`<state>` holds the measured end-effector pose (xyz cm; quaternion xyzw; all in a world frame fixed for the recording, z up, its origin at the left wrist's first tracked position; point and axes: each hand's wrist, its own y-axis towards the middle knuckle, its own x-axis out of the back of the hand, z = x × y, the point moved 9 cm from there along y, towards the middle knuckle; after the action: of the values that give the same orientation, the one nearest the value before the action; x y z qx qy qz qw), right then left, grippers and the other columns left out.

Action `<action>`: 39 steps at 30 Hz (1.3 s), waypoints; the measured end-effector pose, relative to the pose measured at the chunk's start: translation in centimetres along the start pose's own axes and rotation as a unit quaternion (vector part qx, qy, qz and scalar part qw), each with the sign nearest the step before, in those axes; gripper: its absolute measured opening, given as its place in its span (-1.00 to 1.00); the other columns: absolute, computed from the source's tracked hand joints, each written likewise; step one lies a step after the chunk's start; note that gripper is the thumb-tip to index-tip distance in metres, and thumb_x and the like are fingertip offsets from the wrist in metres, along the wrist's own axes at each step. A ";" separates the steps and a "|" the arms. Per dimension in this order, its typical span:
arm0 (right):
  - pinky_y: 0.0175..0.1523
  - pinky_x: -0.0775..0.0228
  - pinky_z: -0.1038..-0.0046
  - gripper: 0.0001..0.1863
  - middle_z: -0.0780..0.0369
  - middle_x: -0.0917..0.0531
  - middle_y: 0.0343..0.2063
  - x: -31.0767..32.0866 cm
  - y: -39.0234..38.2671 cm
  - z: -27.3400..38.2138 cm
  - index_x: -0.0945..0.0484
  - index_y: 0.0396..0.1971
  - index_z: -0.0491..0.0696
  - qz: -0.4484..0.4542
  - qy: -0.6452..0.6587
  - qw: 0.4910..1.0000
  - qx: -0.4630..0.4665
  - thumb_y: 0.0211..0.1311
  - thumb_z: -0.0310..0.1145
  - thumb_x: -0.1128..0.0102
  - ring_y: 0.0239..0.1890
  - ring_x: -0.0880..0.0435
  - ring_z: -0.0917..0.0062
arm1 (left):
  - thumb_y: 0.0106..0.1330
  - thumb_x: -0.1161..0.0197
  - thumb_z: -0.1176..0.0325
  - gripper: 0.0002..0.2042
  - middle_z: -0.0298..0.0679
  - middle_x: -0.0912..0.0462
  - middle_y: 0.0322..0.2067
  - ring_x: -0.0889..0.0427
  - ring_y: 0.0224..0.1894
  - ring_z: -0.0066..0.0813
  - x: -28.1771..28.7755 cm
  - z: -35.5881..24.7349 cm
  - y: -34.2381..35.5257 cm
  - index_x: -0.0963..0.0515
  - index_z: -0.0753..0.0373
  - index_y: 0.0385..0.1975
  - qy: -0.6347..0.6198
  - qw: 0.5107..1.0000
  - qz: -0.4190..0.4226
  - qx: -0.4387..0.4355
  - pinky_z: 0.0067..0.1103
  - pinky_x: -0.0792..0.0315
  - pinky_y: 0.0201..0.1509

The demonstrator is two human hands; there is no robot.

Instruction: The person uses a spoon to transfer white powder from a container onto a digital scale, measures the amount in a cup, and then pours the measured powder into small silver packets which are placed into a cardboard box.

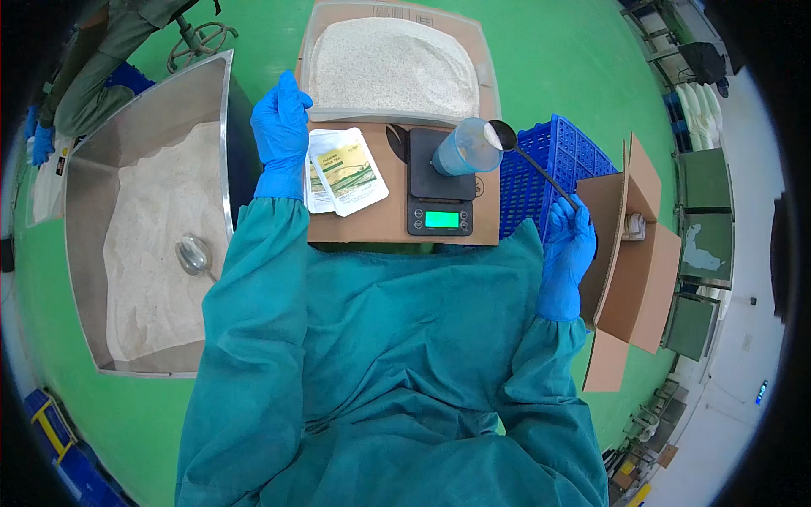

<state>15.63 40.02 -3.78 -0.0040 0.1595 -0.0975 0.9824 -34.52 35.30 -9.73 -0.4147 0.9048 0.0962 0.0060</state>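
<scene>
My right hand [568, 245], in a blue glove, grips the handle of a long black spoon [525, 159]. The spoon's bowl holds white grain at the rim of a clear blue cup [465, 149]. The cup stands on a black scale [439, 186] with a lit green display. My left hand [281, 128], also gloved, rests flat with fingers apart at the left edge of a clear tray of white grain [390, 68]. Two white and yellow pouches [346, 171] lie beside it on a brown cardboard surface [372, 221].
A large steel bin [145, 118] with white grain and a metal scoop [194, 253] stands at my left. A blue crate [549, 160] and an open cardboard box [629, 253] are at my right. Another person in green with blue gloves stands far left [84, 84]. The floor is green.
</scene>
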 end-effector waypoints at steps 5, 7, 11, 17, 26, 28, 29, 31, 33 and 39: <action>-0.13 -0.46 0.48 -0.64 0.05 -0.59 -0.23 -1.1 2.3 -0.1 -0.40 -0.04 -0.31 -0.002 0.043 0.999 -0.002 0.44 -0.29 0.10 -0.26 -0.57 0.45 | 0.35 -0.11 0.00 -0.54 -0.33 -0.50 -0.66 -0.34 -0.62 -0.68 0.0 -0.5 0.0 -0.54 0.28 -0.62 -0.003 1.000 -0.001 -0.002 -0.67 -0.23 -0.53; -0.11 -0.46 0.49 -0.64 0.04 -0.58 -0.21 -2.9 4.6 -0.4 -0.40 -0.04 -0.32 0.007 0.060 0.998 0.003 0.44 -0.29 0.13 -0.23 -0.58 0.44 | 0.35 -0.11 0.00 -0.54 -0.33 -0.50 -0.66 -0.34 -0.63 -0.68 0.1 -0.5 0.0 -0.54 0.28 -0.62 -0.013 1.000 -0.002 -0.003 -0.68 -0.22 -0.53; -0.06 -0.48 0.48 -0.69 0.08 -0.63 -0.24 -9.0 8.6 -0.5 -0.47 -0.06 -0.27 0.051 -0.071 0.990 0.114 0.42 -0.33 0.08 -0.21 -0.63 0.46 | 0.35 -0.11 -0.01 -0.53 -0.33 -0.49 -0.67 -0.33 -0.63 -0.68 0.2 0.3 0.1 -0.53 0.29 -0.62 -0.009 1.000 0.001 0.017 -0.68 -0.21 -0.53; -0.03 -0.48 0.50 -0.79 0.19 -0.67 -0.27 -13.0 7.2 -2.1 -0.55 -0.10 -0.17 0.157 -0.331 0.891 0.270 0.35 -0.45 -0.05 -0.19 -0.65 0.56 | 0.33 -0.09 -0.10 -0.46 -0.35 -0.41 -0.75 -0.35 -0.64 -0.67 0.3 -0.4 -0.3 -0.53 0.29 -0.68 0.015 1.000 -0.012 -0.004 -0.61 -0.24 -0.52; -0.11 -0.53 0.50 -0.74 0.10 -0.66 -0.30 -7.9 -0.9 7.6 -0.48 -0.12 -0.23 0.068 -0.242 0.945 0.209 0.42 -0.35 0.07 -0.29 -0.66 0.53 | 0.35 -0.10 -0.03 -0.52 -0.32 -0.51 -0.65 -0.35 -0.62 -0.67 0.2 -0.1 0.3 -0.54 0.29 -0.63 0.005 1.000 0.000 0.020 -0.67 -0.24 -0.52; -0.13 -0.53 0.51 -0.73 0.10 -0.66 -0.31 -7.5 -2.1 7.8 -0.48 -0.12 -0.23 0.083 -0.260 0.940 0.207 0.43 -0.34 0.08 -0.31 -0.66 0.54 | 0.35 -0.09 -0.03 -0.51 -0.32 -0.50 -0.66 -0.35 -0.62 -0.67 -0.1 -0.2 0.2 -0.54 0.28 -0.63 -0.007 1.000 -0.002 0.003 -0.67 -0.23 -0.52; -0.14 -0.53 0.51 -0.74 0.11 -0.66 -0.33 -7.9 -2.8 7.5 -0.48 -0.12 -0.23 0.088 -0.270 0.938 0.200 0.43 -0.34 0.07 -0.33 -0.65 0.55 | 0.35 -0.09 -0.03 -0.51 -0.32 -0.50 -0.66 -0.35 -0.62 -0.67 -0.1 -0.2 0.1 -0.54 0.28 -0.63 -0.007 1.000 -0.001 0.002 -0.67 -0.23 -0.52; -0.16 -0.52 0.54 -0.76 0.15 -0.66 -0.36 -8.4 -3.3 6.3 -0.49 -0.12 -0.21 0.101 -0.256 0.944 0.185 0.41 -0.36 0.05 -0.34 -0.64 0.57 | 0.34 -0.08 -0.08 -0.46 -0.35 -0.42 -0.75 -0.36 -0.64 -0.65 0.3 -0.3 0.1 -0.53 0.28 -0.69 0.020 1.000 -0.010 -0.003 -0.59 -0.27 -0.52; -0.16 -0.51 0.55 -0.77 0.16 -0.66 -0.36 -8.5 -3.2 5.1 -0.49 -0.12 -0.21 0.106 -0.272 0.941 0.173 0.41 -0.37 0.04 -0.34 -0.64 0.59 | 0.34 -0.08 -0.08 -0.46 -0.35 -0.42 -0.75 -0.36 -0.64 -0.65 0.2 -0.3 -0.1 -0.53 0.28 -0.69 0.015 1.000 -0.010 0.002 -0.59 -0.27 -0.52; -0.18 -0.49 0.59 -0.78 0.19 -0.68 -0.37 -9.9 -2.5 2.4 -0.52 -0.14 -0.19 0.128 -0.367 0.908 0.157 0.40 -0.40 0.03 -0.35 -0.63 0.63 | 0.34 -0.08 -0.09 -0.46 -0.34 -0.44 -0.74 -0.38 -0.64 -0.64 0.1 -0.2 0.0 -0.53 0.29 -0.69 0.006 1.000 -0.010 -0.001 -0.59 -0.28 -0.52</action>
<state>6.67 39.44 1.66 0.1356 -0.2304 0.0134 0.9635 -34.53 35.17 -9.53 -0.4243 0.9005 0.0950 0.0011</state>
